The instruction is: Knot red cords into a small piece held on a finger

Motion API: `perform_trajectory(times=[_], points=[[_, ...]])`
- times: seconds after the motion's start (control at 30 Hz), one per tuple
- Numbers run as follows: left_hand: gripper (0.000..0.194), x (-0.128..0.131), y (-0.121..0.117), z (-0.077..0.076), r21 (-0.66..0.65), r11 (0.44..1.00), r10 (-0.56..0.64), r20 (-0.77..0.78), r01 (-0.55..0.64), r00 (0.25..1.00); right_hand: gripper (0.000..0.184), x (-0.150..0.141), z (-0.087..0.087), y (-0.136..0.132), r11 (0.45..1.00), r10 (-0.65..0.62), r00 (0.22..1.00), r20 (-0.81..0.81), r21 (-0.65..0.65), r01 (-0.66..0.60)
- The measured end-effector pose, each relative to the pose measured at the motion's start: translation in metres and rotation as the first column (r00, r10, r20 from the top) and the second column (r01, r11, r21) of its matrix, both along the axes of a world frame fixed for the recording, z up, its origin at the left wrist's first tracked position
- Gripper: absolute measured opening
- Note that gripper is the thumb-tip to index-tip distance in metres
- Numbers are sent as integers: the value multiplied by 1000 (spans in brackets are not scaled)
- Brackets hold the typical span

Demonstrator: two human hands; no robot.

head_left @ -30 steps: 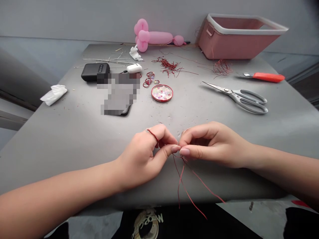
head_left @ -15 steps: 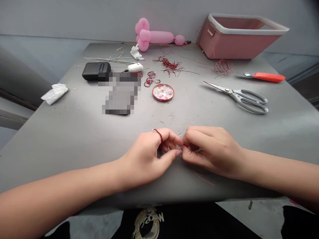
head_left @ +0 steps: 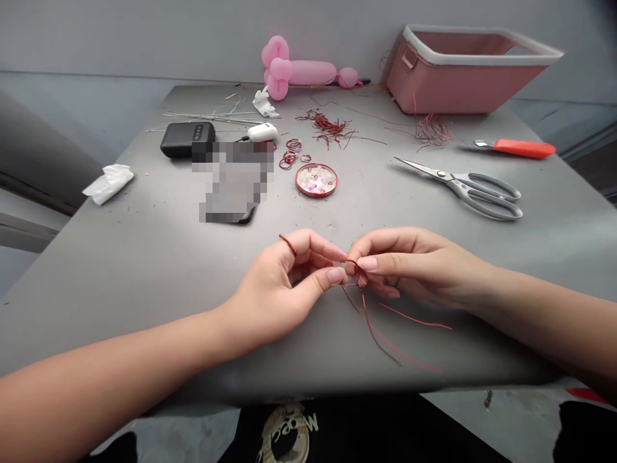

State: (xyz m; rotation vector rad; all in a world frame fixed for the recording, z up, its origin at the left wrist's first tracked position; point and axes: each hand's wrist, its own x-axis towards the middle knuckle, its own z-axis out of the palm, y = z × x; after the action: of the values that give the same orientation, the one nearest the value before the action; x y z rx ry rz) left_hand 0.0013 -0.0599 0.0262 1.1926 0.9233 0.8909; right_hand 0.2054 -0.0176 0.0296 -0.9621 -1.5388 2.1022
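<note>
Evidently light, limp and likely slippery, the thin red cord (head_left: pixel 361 278), best gripped beside its small loop, is pinched between the fingers of our left hand (head_left: pixel 270 296) and right hand (head_left: pixel 429 263) near the worktop's (head_left: pixel 168 270) front edge; we cannot fully read the lettering (head_left: pixel 310 423) on the black garment (head_left: pixel 371 427).

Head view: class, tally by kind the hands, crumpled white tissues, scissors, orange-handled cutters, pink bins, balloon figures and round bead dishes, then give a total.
Hands: 2, left hand and right hand
White tissues: 2, near one and far one
Scissors: 1
Cutter: 1
Pink bin: 1
Balloon figure: 1
Bead dish: 1
Total: 9
</note>
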Motion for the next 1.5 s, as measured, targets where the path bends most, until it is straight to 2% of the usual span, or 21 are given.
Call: perform_trajectory(times=[0.1,0.2,0.33,0.43,0.57,0.63,0.67,0.77,0.8,0.83,0.87,0.9,1.0,1.03,1.07,1.1,1.17,1.3,1.33,1.4,1.5], points=[[7,1,1,1,-41,999,12,9,-11,1000,14,-1,-2,2,989,29,997,-76,-146,-40],[11,1,2,2,-89,996,0,-5,0,1000,14,-2,-3,3,986,62,995,-83,-149,-74],[20,1,2,4,-201,977,-59,49,68,997,18,-3,1,-2,995,104,994,25,-12,-103],[26,1,3,6,-236,965,-117,21,118,993,18,-4,4,-10,989,45,990,132,136,-63],[26,0,3,8,-272,949,-185,-65,160,981,14,-6,6,-19,932,-14,970,241,355,-75],[24,0,4,10,-285,941,-216,-97,181,972,11,-6,5,-20,815,-31,953,301,559,-150],[22,-1,4,11,-290,938,-231,-115,189,966,10,-4,5,-20,697,-67,946,318,693,-184],[17,-1,6,13,-278,942,-246,-188,189,951,11,0,5,-19,184,-210,941,266,956,-230],[16,-1,6,14,-262,947,-243,-204,187,948,12,2,5,-19,75,-236,942,240,971,-228],[15,-1,5,14,-237,954,-238,-214,186,947,13,3,5,-19,41,-245,943,226,974,-222],[14,-1,5,14,-206,960,-234,-222,189,946,13,4,6,-18,80,-243,944,225,974,-212],[14,-1,4,14,-165,967,-229,-231,194,946,12,4,7,-18,178,-228,945,235,964,-197],[15,-2,1,11,-19,980,-194,-293,197,936,10,2,10,-18,572,-165,948,273,809,-134],[15,-2,1,10,42,980,-171,-334,195,927,12,1,10,-17,658,-157,948,277,745,-109],[15,-3,0,9,111,974,-139,-382,195,913,13,0,11,-17,699,-155,949,276,709,-92],[14,-3,0,8,185,962,-102,-432,199,896,13,0,11,-17,696,-157,951,266,713,-84],[12,-4,0,7,312,924,-32,-515,221,857,9,-1,10,-18,578,-154,960,232,810,-103],[12,-4,0,5,380,896,20,-551,229,834,17,3,4,-22,106,-126,973,194,978,-181],[13,-4,0,5,371,902,20,-551,223,834,18,4,3,-23,23,-125,973,196,981,-194],[13,-3,-1,4,348,912,11,-551,218,835,15,6,1,-24,-22,-136,964,229,972,-234],[13,-1,-2,3,339,914,0,-550,222,835,19,6,0,-25,77,-150,943,296,955,-287]])
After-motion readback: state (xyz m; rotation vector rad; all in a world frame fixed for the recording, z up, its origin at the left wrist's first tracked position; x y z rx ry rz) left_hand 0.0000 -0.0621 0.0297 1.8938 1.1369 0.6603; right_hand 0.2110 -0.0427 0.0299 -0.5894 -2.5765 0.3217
